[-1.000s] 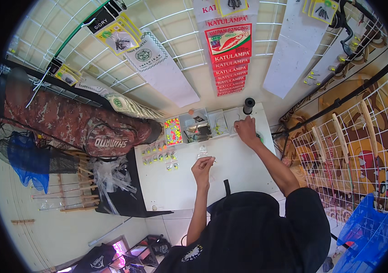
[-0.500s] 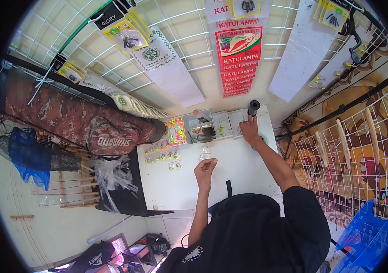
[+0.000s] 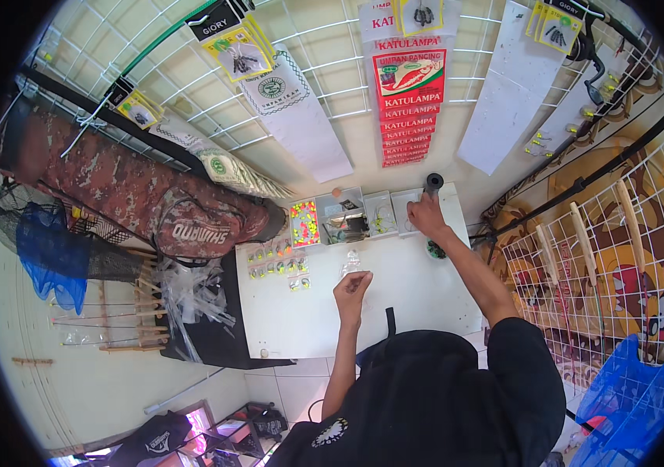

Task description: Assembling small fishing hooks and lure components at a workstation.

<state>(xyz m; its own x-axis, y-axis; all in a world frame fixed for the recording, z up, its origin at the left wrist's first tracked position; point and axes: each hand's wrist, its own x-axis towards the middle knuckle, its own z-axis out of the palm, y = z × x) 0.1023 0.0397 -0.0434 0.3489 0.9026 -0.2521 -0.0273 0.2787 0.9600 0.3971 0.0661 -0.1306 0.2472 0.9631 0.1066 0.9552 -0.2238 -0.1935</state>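
My left hand (image 3: 352,290) is held over the middle of the white table (image 3: 324,319), thumb and fingertips pinched together; anything between them is too small to make out. Just beyond it lies a small clear plastic bag (image 3: 352,258). At the back right, my right hand (image 3: 426,215) reaches into a shallow white tray (image 3: 402,204), fingers curled and pointing down. What its fingertips grip, if anything, is hidden. Right behind this hand stands a black cylinder (image 3: 434,182), and beside the wrist sits a small round container (image 3: 435,248) with dark contents.
Along the table's back stand a box of bright beads (image 3: 304,222), a clear box (image 3: 347,226) of mixed items and a white tray (image 3: 381,210) with thin greenish pieces. Several small packets (image 3: 278,265) lie at left. A camouflage bag (image 3: 192,222) and wire racks (image 3: 581,257) flank the table.
My right hand has shifted slightly left, with its fingers more curled over the tray. More of the round container shows beside the wrist. My left hand keeps its pinch in nearly the same place.
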